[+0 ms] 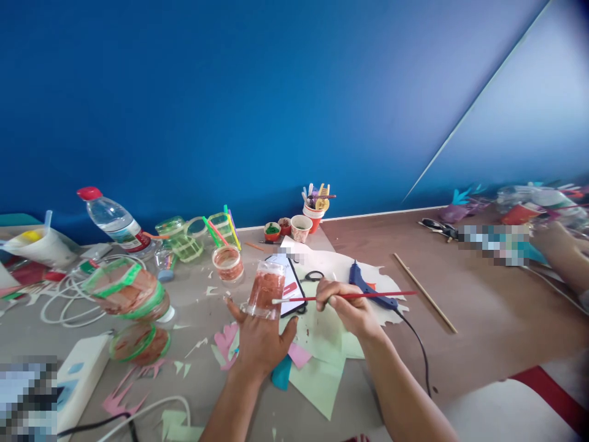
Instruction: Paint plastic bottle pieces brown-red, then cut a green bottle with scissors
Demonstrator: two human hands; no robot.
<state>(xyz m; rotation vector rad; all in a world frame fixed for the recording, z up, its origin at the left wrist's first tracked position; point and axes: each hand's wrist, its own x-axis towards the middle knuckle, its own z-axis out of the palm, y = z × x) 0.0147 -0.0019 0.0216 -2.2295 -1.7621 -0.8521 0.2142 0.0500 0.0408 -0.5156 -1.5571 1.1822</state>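
Note:
My left hand [260, 345] supports a clear plastic cup [267, 285], upside down and coated with reddish-brown paint. Its thumb and little finger spread to either side, while the middle fingers are hidden behind or inside the cup. Pinched in my right hand [346, 306] is a red-handled paintbrush [389, 294], held nearly level with its pale tip at the cup's lower right side. Behind the cup lies a lit phone [293, 287]. Beside it stands another brown-painted cup [228, 264]. Small paint pots, one with green paint [272, 231], stand near the wall.
A blue glue gun [365, 283] lies on white paper right of my hands, its cord running forward. Further right are a wooden stick [426, 293] and another person's hand [559, 252]. Leftward are a water bottle [115, 218], green-banded containers [126, 288] and a power strip [85, 374].

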